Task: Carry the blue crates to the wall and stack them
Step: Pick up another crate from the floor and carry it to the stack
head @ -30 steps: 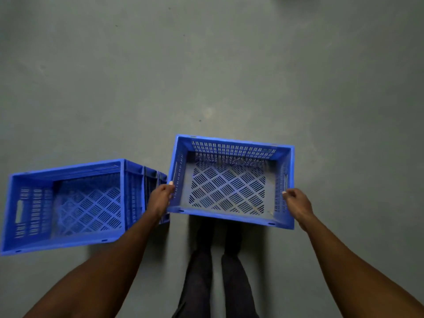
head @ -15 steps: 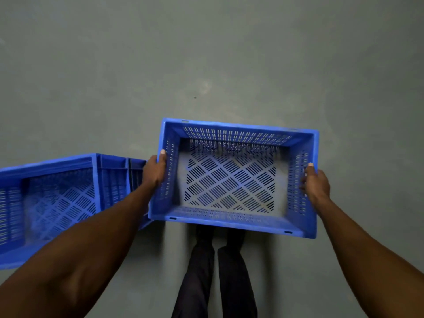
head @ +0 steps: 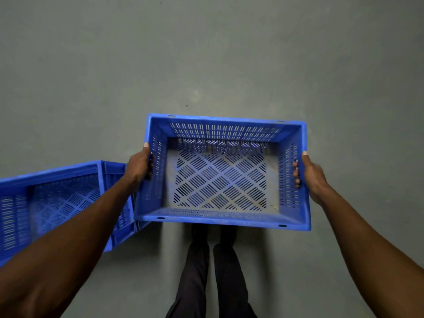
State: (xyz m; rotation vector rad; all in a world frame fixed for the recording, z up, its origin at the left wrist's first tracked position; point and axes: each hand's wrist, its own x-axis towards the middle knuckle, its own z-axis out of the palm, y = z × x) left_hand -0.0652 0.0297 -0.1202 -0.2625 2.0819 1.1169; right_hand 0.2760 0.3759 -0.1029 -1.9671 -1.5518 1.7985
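Note:
I hold an empty blue slatted crate (head: 223, 218) up off the floor in front of me, its open top facing me. My left hand (head: 138, 167) grips the handle slot in its left end wall. My right hand (head: 311, 175) grips the right end, with fingertips showing through the slot inside. A second blue crate (head: 59, 198) stands on the floor at the lower left, partly behind my left forearm and cut off by the frame edge.
Grey concrete floor (head: 206, 53) fills the view ahead and to the right. My legs in dark trousers (head: 213, 271) and shoes show below the held crate. No wall is in view.
The held crate has risen from the floor toward me and looks larger. The floor crate has slid toward the left edge of the view.

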